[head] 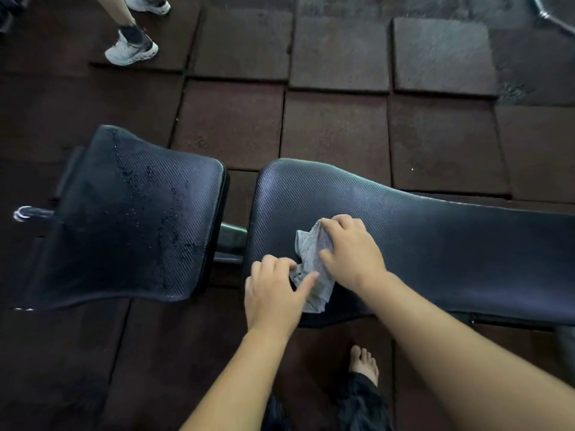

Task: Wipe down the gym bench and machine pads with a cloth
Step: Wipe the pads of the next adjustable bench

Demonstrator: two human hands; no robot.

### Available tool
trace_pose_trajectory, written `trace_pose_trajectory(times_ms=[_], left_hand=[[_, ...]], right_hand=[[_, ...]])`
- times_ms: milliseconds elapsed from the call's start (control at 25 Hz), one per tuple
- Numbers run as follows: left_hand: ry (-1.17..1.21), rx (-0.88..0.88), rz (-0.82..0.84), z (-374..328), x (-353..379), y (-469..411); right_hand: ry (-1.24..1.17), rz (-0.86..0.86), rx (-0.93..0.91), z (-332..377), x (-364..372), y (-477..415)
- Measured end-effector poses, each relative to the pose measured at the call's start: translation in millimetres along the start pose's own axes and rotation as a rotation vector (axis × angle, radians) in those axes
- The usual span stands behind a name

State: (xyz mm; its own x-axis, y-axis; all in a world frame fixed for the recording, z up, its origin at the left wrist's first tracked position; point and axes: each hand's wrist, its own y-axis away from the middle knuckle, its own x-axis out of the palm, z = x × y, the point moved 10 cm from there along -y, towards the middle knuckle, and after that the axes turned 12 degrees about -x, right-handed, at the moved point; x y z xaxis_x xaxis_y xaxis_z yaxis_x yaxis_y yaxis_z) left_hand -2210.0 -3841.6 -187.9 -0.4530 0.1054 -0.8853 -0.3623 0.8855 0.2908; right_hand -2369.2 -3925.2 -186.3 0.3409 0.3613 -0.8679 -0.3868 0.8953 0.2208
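A long black bench back pad runs from the centre to the right edge. A separate black seat pad lies to its left, speckled with wet droplets. A small grey cloth lies bunched on the near left end of the back pad. My right hand lies on top of the cloth with curled fingers gripping it. My left hand pinches the cloth's near edge between thumb and fingers. Part of the cloth is hidden under both hands.
Dark rubber floor tiles surround the bench. A metal frame bar joins the two pads, and a chrome handle sticks out left. Another person's legs in white sneakers stand at top left. My bare foot is below the bench.
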Motion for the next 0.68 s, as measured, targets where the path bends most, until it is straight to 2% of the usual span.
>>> trace_pose_trajectory(times_ms=[120, 400, 680], left_hand=[[-0.076, -0.118, 0.086, -7.9, 17.4, 3.1], [-0.009, -0.228, 0.104, -13.1, 13.7, 0.0], [0.160, -0.244, 0.144, 47.7, -30.9, -18.3]], right_hand=[[0.091, 0.134, -0.007, -4.3, -3.2, -12.3], [0.033, 0.217, 0.037, 2.2, 2.6, -23.2], [-0.065, 0.177, 0.039, 64.8, 4.4, -49.0]])
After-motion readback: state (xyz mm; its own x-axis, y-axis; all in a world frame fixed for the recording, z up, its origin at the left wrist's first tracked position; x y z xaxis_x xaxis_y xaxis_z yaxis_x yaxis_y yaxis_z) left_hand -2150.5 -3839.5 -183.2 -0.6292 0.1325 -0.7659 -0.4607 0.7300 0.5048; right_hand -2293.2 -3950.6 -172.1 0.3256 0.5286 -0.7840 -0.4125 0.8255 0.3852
